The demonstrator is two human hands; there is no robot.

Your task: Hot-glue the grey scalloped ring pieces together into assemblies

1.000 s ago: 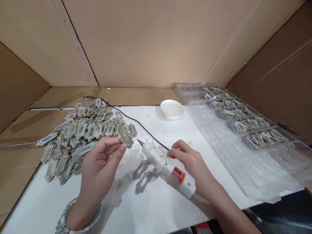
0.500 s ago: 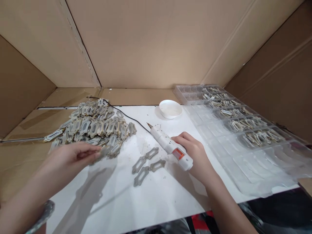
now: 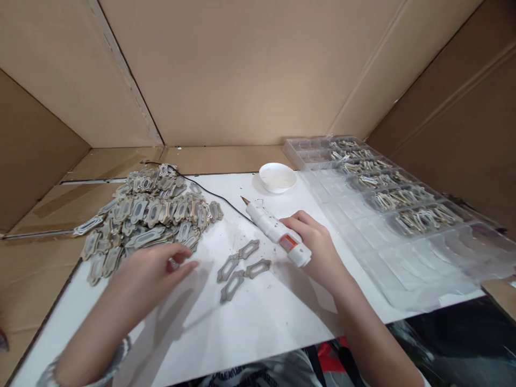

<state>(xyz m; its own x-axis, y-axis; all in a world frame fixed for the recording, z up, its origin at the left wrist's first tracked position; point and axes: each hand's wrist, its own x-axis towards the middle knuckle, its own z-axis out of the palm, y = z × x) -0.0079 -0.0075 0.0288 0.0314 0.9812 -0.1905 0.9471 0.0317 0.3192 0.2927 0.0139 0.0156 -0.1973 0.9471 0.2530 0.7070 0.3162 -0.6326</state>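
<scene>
My right hand (image 3: 312, 242) is wrapped round a white hot glue gun (image 3: 278, 231), its brass tip pointing up and to the left. My left hand (image 3: 165, 269) hovers at the front edge of a heaped pile of grey hair clips or frame-shaped pieces (image 3: 149, 209); thumb and fingers are apart, and I see nothing between them. Between both hands, several grey frame-shaped pieces (image 3: 233, 286) with open centres lie on the white board (image 3: 193, 338), touching or close to one another. A black cord (image 3: 213, 192) runs past the pile toward the glue gun.
A shallow white bowl (image 3: 277, 178) stands behind the glue gun. To the right are clear plastic compartment trays (image 3: 358, 247), some compartments holding bunches of similar metal pieces (image 3: 427, 219). Cardboard walls (image 3: 242, 75) enclose the back and sides.
My left hand has moved right and away from the pile, its fingers parting; the piece it touched is no longer visible at its fingertips. My right hand keeps hold of the glue gun.
</scene>
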